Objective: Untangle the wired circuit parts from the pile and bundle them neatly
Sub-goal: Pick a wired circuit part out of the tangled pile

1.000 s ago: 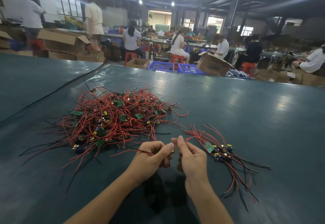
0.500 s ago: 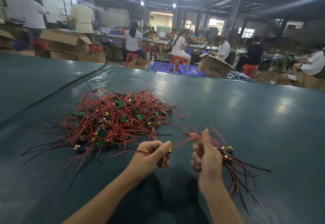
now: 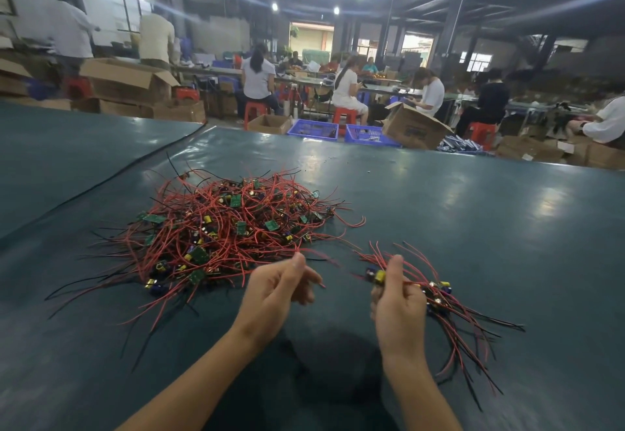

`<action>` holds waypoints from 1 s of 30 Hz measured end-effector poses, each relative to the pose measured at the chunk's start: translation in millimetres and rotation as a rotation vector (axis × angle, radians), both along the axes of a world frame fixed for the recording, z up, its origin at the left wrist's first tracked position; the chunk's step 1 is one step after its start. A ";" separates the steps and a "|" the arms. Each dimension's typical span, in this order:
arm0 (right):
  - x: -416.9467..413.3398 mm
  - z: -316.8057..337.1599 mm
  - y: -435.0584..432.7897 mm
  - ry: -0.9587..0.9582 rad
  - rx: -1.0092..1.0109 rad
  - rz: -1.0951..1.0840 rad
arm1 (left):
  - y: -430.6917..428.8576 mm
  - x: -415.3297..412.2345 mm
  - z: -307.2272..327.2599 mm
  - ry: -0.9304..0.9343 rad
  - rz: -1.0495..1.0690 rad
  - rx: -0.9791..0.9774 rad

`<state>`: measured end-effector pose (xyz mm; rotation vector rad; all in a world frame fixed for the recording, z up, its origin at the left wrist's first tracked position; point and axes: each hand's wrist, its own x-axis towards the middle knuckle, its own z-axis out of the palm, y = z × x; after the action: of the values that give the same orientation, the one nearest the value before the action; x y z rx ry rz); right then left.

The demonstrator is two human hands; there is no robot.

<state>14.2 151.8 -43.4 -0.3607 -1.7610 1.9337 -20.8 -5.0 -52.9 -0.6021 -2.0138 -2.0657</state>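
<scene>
Gripping a wired circuit part [image 3: 379, 277] with a yellow capacitor, the right hand [image 3: 399, 302] hovers just above the counter [image 3: 473, 227], fingers curled round the part and thumb up. Beside it but apart, the left hand [image 3: 277, 292] has its fingers curled too. A red lead [image 3: 321, 284] pokes out from under them, so it appears to pinch that wire, though blur keeps this unsure.

Just right of the right hand, partly behind it, lies the sorted bundle [image 3: 449, 309], a small group of parts with red and black leads fanned roughly one way and no tie visible. Farther out to the left sits the tangled pile [image 3: 223, 227], far larger, with green boards and capacitors knotted in red wire.

By that measure the job looks early: a few pieces freed, most left. Past the counter's far edge stand blue crates [image 3: 313, 129], a cardboard box [image 3: 414, 129] and seated workers [image 3: 257, 79].
</scene>
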 end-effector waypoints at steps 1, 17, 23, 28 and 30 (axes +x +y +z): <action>-1.2 1.6 6.1 -0.043 -0.153 -0.016 | -3.5 -2.4 2.7 0.026 0.080 0.058; -6.9 -3.2 18.3 -0.158 -0.573 0.094 | -64.1 -62.8 -24.7 -0.009 0.591 -0.854; -7.1 -3.3 16.1 -0.159 -0.526 0.107 | -61.0 -76.2 -19.4 -0.105 0.590 -1.006; -8.4 -3.3 13.9 -0.159 -0.504 0.129 | -62.3 -87.8 -10.1 -0.191 0.607 -1.023; -9.2 -3.5 13.3 -0.158 -0.497 0.132 | -62.3 -86.3 -11.7 -0.181 0.641 -1.034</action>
<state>5.0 165.0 -47.0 -0.5927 -1.4007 2.4943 -107.1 -67.3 -64.7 0.1463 -2.7949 -0.6614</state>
